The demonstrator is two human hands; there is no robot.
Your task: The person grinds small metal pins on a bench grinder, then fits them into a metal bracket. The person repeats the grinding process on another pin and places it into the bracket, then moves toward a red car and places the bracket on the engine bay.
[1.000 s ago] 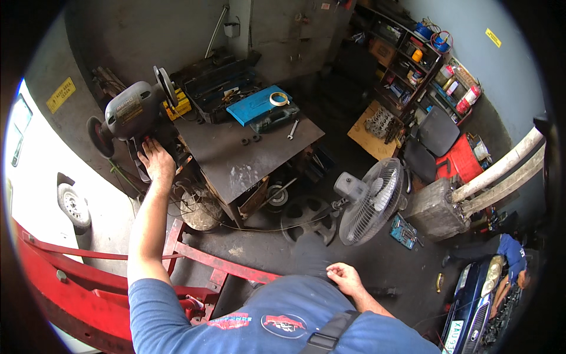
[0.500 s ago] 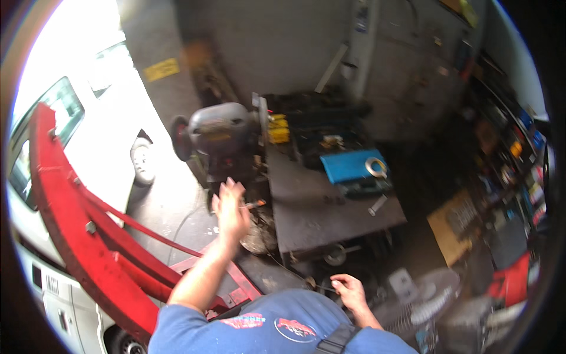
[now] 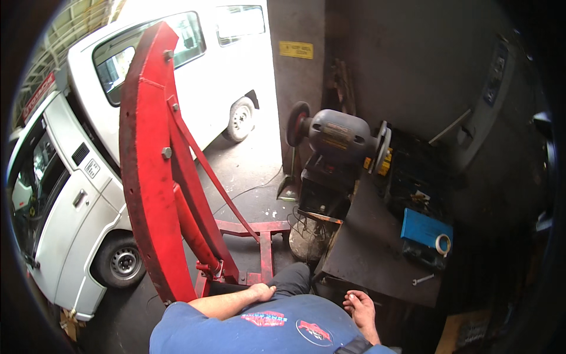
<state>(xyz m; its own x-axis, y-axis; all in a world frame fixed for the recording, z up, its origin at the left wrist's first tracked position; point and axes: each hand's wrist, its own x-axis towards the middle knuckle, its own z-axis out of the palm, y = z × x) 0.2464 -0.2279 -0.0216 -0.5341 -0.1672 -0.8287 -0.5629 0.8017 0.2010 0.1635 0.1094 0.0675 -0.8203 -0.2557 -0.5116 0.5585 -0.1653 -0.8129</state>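
My left hand (image 3: 262,291) is low in front of me, against my dark trouser leg (image 3: 293,278). Its fingers look curled in and are partly hidden, so what they hold, if anything, does not show. To the right, my right hand (image 3: 361,309) is raised beside my body near the table's front edge. Its fingers bend toward the thumb, and I cannot make out anything between them. Beyond the hands, a grey bench grinder (image 3: 339,134) with a wheel on each side stands on a dark stand. The dark metal table (image 3: 365,248) adjoins it on the right.
A red steel lifting frame (image 3: 154,159) rises close on my left, its base (image 3: 267,256) reaching across the floor. White vans (image 3: 94,194) are parked behind it. On the table are a blue case (image 3: 425,226), a tape roll (image 3: 443,243) and a wrench (image 3: 423,279).
My view has swung left, bringing the red frame and vans further in. My left hand has dropped from near the grinder to my leg; the right stays low beside me.
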